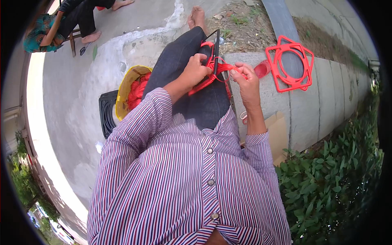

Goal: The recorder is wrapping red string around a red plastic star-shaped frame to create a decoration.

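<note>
Currently in the yellow bucket (122,98): heap of loose red fibre (139,90), tangled and glossy, partly hidden behind the dark trousers (169,61).
Translucent red cup-like thing (262,69): well right of the yellow bucket; contents too unclear to tell.
Black frame (217,47): thin, straight-edged, tilted, right of the yellow bucket and farther forward.
Red strands (226,67): bright, gathered thickly along the black frame, with thin loose loops at the right-hand end.
Left hand (195,72): on the side toward the yellow bucket, bent fingers and thumb closed on the red strands at the black frame.
Right hand (248,83): farther right of the yellow bucket, thumb and fingers pinching the free red strands.
Red openwork frames (281,79): farthest right of the yellow bucket, overlapping.
</note>
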Demonstrator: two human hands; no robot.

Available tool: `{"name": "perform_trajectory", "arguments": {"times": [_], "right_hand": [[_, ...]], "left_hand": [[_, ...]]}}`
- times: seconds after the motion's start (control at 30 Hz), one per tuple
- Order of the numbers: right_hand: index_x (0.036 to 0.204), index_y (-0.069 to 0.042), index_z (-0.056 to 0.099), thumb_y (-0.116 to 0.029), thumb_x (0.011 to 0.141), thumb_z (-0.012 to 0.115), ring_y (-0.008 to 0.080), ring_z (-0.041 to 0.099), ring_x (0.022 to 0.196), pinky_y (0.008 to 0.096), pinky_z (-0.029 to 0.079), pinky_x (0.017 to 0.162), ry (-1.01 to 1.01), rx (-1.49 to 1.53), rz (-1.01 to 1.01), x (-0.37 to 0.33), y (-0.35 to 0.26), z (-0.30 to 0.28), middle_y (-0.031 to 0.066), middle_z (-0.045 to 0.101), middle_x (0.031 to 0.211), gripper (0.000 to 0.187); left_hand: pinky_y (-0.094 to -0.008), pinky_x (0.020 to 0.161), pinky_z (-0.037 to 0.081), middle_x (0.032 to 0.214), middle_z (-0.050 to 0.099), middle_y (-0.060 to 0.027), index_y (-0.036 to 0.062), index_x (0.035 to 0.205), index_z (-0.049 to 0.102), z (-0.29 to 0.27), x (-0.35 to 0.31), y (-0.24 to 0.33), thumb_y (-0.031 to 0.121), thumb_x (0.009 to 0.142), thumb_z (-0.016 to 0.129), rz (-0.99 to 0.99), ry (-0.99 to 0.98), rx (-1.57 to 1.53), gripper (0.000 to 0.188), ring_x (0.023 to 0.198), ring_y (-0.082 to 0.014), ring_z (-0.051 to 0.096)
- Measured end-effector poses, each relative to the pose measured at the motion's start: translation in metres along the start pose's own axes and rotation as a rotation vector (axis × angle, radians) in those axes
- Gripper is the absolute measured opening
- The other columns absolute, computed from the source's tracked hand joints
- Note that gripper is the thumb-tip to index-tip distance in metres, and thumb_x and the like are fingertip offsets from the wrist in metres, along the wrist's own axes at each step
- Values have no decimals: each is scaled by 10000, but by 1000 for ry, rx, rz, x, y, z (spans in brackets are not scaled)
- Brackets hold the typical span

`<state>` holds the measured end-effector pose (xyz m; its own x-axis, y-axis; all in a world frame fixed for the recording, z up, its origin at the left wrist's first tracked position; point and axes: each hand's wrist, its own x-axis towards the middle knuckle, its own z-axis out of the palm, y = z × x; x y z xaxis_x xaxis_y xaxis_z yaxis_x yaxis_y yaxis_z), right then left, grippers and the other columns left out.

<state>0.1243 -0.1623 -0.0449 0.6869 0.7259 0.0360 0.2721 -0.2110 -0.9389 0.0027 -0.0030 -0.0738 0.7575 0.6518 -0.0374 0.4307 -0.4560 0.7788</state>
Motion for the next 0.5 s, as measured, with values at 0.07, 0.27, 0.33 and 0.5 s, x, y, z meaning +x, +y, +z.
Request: {"name": "perform_trajectory", "arguments": {"times": [0.07, 0.27, 0.33, 0.5], "right_hand": [[729, -16, 607, -166, 743, 684, 194, 554, 1015, 331, 418, 872, 71, 429, -19, -6, -23, -23, 141, 607, 1114, 169], [658, -32, 527, -109, 698, 696, 232, 576, 1011, 389, 402, 937, -308, 342, -191, -41, -79, -36, 182, 611, 1146, 190], [732, -34, 521, -113, 726, 676, 251, 611, 905, 440, 462, 866, -275, 577, -176, -53, -82, -36, 180, 631, 1018, 173], [843, -44, 493, -134, 777, 641, 191, 554, 688, 333, 439, 603, -256, 1435, -40, -63, -118, -53, 105, 556, 755, 185]], "left_hand": [[-337, 997, 397, 1313, 443, -186, -17, 1327, 374, 9, 3, -4, 62, 746, 590, -481, -318, -816, 624, 1165, -267, 496], [-333, 1118, 237, 1460, 269, -190, -12, 1439, 209, 4, -24, 11, 35, 768, 548, -466, -340, -887, 754, 1380, -270, 243], [-332, 1122, 230, 1470, 258, -190, -14, 1441, 203, 5, -39, 18, 21, 771, 538, -439, -340, -868, 749, 1389, -271, 228], [-339, 1137, 188, 1503, 219, -175, -9, 1460, 174, 0, -57, 24, -10, 762, 518, -404, -333, -842, 778, 1400, -251, 211]]}}
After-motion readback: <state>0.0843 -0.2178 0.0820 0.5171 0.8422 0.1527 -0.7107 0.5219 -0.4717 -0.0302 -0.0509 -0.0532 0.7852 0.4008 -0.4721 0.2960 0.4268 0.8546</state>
